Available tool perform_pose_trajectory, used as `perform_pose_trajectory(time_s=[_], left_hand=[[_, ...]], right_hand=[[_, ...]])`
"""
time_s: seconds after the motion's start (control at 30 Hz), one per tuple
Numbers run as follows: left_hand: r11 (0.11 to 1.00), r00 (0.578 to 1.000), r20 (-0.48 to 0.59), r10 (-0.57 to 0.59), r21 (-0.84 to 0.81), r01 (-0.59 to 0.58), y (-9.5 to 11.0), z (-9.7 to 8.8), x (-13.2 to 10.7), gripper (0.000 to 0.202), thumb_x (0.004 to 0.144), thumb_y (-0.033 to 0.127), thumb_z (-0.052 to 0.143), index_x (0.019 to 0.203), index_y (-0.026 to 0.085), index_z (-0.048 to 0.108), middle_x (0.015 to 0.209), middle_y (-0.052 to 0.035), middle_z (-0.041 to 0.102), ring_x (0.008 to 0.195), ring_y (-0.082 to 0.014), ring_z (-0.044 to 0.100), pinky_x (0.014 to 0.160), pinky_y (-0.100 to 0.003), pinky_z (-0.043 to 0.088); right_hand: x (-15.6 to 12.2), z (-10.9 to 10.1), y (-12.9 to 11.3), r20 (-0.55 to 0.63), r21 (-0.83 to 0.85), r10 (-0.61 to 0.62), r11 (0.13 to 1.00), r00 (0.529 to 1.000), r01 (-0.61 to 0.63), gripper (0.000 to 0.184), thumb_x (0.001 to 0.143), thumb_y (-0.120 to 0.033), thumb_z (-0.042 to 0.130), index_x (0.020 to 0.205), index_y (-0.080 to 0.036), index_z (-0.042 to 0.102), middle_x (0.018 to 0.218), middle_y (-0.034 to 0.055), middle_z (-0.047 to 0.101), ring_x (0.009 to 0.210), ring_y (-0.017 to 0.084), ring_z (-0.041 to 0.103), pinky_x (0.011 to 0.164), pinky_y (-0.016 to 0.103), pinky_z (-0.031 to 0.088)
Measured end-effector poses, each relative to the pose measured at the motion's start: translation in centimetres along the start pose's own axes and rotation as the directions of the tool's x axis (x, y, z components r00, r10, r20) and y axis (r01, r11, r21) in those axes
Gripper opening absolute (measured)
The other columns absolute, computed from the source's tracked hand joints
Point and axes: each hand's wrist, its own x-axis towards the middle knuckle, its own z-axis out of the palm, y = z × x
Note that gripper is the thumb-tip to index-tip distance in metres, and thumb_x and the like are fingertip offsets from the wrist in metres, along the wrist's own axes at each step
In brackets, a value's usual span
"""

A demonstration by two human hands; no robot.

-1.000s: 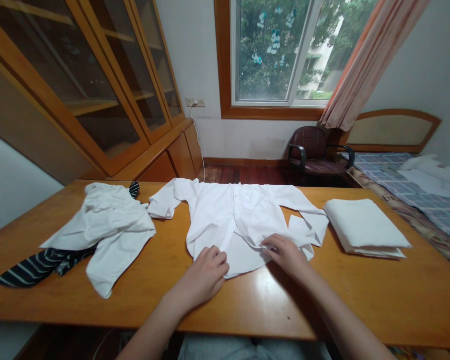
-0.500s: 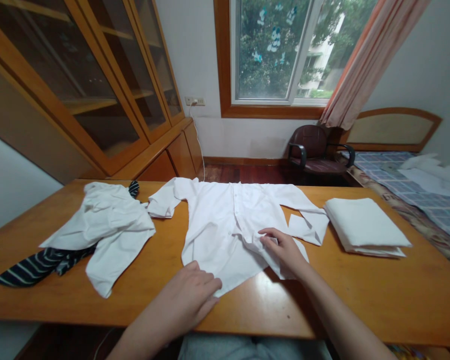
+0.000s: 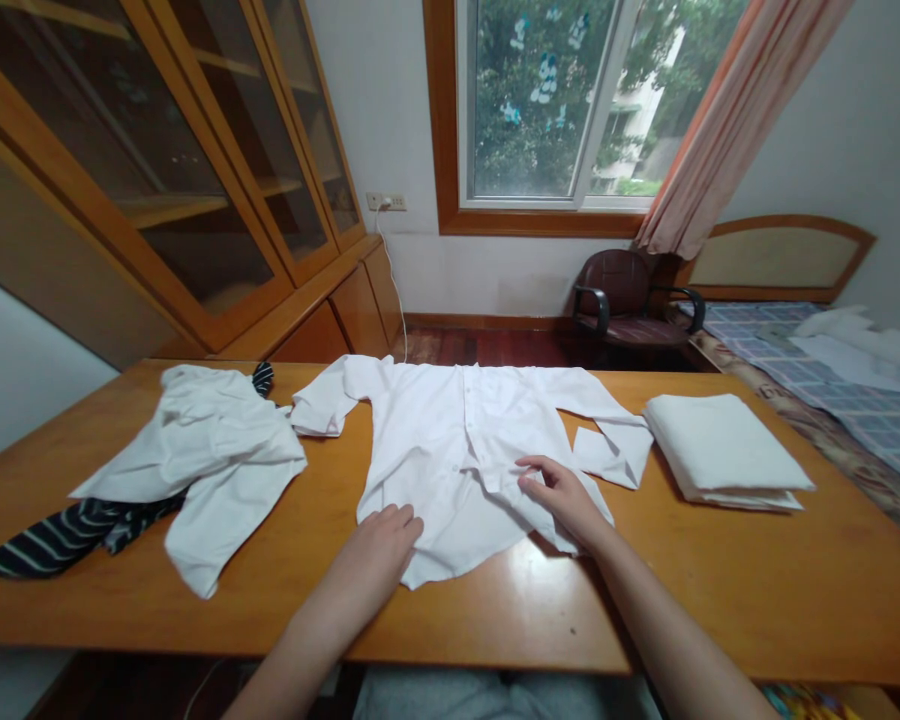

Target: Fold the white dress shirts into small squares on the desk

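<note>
A white button-up shirt [image 3: 427, 440] lies spread front side up on the table, collar end away from me, its sleeves bent out to both sides. My left hand [image 3: 387, 535] rests on the lower left of the shirt near the hem, fingers lying on the cloth. Over the lower right front, my right hand [image 3: 559, 495] touches the rumpled cloth beside the button placket, with thumb and forefinger apart. Its other fingers are partly hidden. Creases run across the lower front, and the hem curves towards me.
On the wooden table [image 3: 682, 590], a crumpled white garment [image 3: 221, 430] lies at left over a dark striped tie [image 3: 52, 540]. A folded white cloth [image 3: 727, 445] sits at right. Beyond are a glass-door cabinet [image 3: 217, 190], an armchair [image 3: 619, 290] and a bed [image 3: 810, 340].
My left hand has moved forward and slightly left over the lower left of the shirt, and the hem there lies flatter. My right hand has stayed nearly in place.
</note>
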Motion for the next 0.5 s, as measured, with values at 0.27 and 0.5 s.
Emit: perform_pose_trajectory(time_s=[0.27, 0.5], left_hand=[[0.991, 0.993, -0.111, 0.028, -0.127, -0.043, -0.2, -2.1, -1.1, 0.023, 0.099, 0.023, 0.044, 0.083, 0.019, 0.060, 0.095, -0.0079, 0.065, 0.092, -0.0229, 0.061, 0.083, -0.034, 0.046], [0.969, 0.951, -0.298, 0.080, -0.201, -0.145, 1.2, -5.1, -0.9, 0.029, 0.102, 0.031, 0.037, 0.083, 0.020, 0.055, 0.085, -0.0037, 0.062, 0.082, -0.0199, 0.060, 0.075, -0.031, 0.042]], right_hand=[[-0.2, -0.1, -0.3, 0.001, -0.002, 0.002, 1.000, 1.000, -0.002, 0.035, 0.076, -0.041, 0.068, 0.105, -0.020, 0.073, 0.083, 0.0008, 0.064, 0.070, 0.016, 0.051, 0.065, 0.027, 0.040], [-0.3, 0.0, -0.5, -0.004, 0.115, 0.045, 0.992, 0.999, -0.044, 0.036, 0.072, -0.041, 0.073, 0.100, -0.019, 0.073, 0.081, 0.0008, 0.065, 0.070, 0.016, 0.052, 0.063, 0.026, 0.039]])
